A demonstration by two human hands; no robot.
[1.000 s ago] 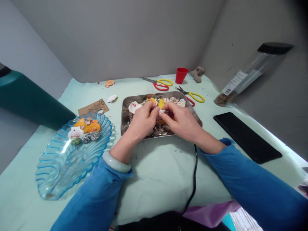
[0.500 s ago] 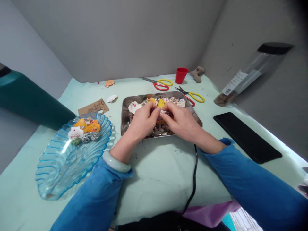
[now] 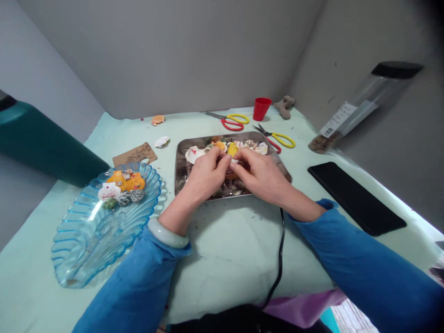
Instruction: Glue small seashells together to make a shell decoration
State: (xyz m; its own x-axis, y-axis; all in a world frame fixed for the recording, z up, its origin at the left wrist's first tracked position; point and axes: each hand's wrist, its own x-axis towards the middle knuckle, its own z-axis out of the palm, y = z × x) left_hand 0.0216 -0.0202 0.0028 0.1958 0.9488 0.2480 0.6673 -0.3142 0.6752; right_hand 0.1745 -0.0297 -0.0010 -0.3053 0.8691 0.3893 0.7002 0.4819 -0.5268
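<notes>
Over a metal tray [image 3: 180, 179] filled with shells and small stones, my two hands meet with their fingertips close together. My left hand [image 3: 209, 172] is closed, thumb against the bent fingers. My right hand [image 3: 258, 175] pinches near a small white piece [image 3: 234, 161] between the fingertips; fingers hide most of it. Just behind the fingertips lies a yellow shell [image 3: 232, 148]. A large white shell [image 3: 193, 154] with a red mark rests at the tray's left. More small shells [image 3: 261, 148] lie along its back right part.
A blue glass dish [image 3: 104, 231] with decorated shells is at left, beside a green bottle [image 3: 48, 143]. Two scissors [image 3: 237, 118] [image 3: 284, 140], a red cup [image 3: 261, 109], a black phone [image 3: 355, 198], a clear jar [image 3: 364, 106] and a black cable [image 3: 281, 249] surround the tray.
</notes>
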